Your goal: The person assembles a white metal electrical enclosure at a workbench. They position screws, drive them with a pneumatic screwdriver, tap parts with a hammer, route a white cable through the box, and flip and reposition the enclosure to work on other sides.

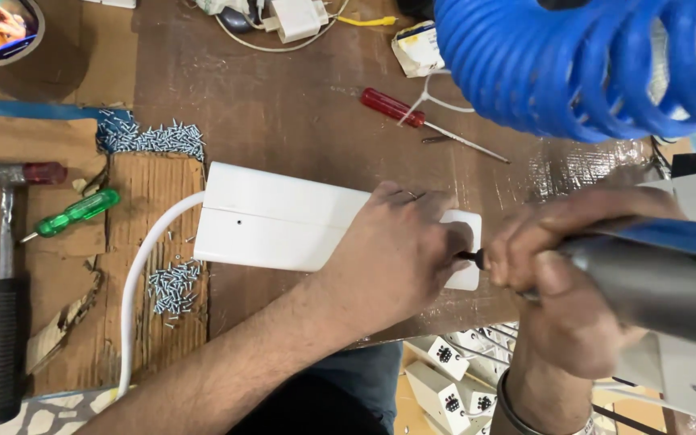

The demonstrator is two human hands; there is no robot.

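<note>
My left hand (392, 258) lies flat-fingered on the white box (283, 217) in mid-bench, steadying it, while my right hand (557, 266) grips the grey driver (654, 282) closed-fisted, its bit at the box's right end.

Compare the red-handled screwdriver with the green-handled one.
The red-handled screwdriver lies on the bare brown tabletop at the far side; the green-handled screwdriver lies on cardboard at the left. The red one's thin metal shaft is long, the green one's short. Both have translucent handles, lie flat, and are untouched by either hand.
</note>
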